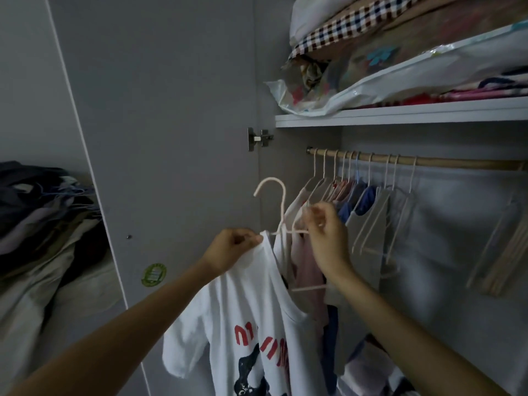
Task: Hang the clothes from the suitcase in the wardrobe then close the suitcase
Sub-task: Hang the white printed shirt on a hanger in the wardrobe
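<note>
Before the open wardrobe (428,195), I hold a white T-shirt (251,318) with a red and dark print up in front of the rail (457,162). My left hand (231,250) is curled tight on the shirt's shoulder at the neckline, pinching the cloth. My right hand (328,238) has its fingers bent round the pale hanger (281,212), gripping it near the neck, with the hook standing free above and to the left of both hands, not on the rail. Inside the wardrobe, the rail carries a row of hangers with pale, pink and blue clothes (354,201) bunched toward its left end, and a few bare wooden hangers (503,252) hang farther right. On the shelf (400,117) above lies folded bedding, some checked, part of it in a clear plastic bag (400,78). To the left, past the door (171,138), a heap of clothes (43,218) lies piled.
</note>
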